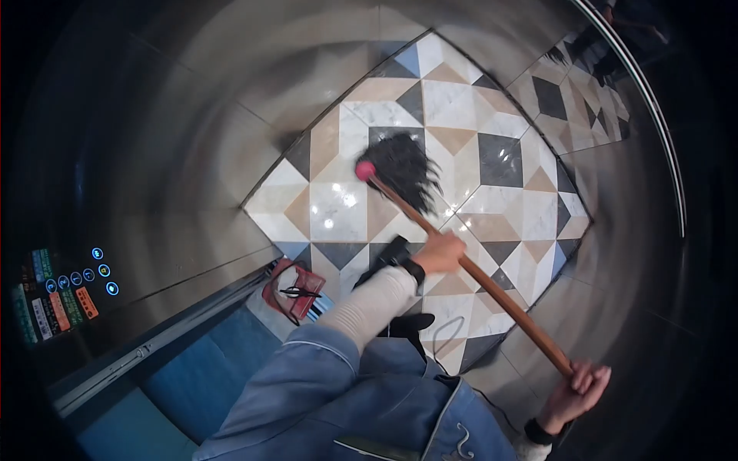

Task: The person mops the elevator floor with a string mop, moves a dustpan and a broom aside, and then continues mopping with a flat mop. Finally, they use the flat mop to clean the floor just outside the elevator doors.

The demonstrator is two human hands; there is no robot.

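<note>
A mop lies slantwise across the view. Its black stringy head [403, 165] rests on the patterned tile floor [453, 104], with a pink round joint [365, 170] at its left side. From there the brown wooden handle [507, 303] runs down to the right. My left hand [440, 253] is wrapped round the handle's middle, below the mop head. At the lower right, my right hand [580, 388] is closed round the handle's end.
Metal walls [192, 115] surround the floor, with a curved rail [649, 92] at the upper right. Lit buttons [77, 278] glow on the left. A red item with a black cable [296, 292] lies near the door sill [146, 353]. Dark shoes show beneath me.
</note>
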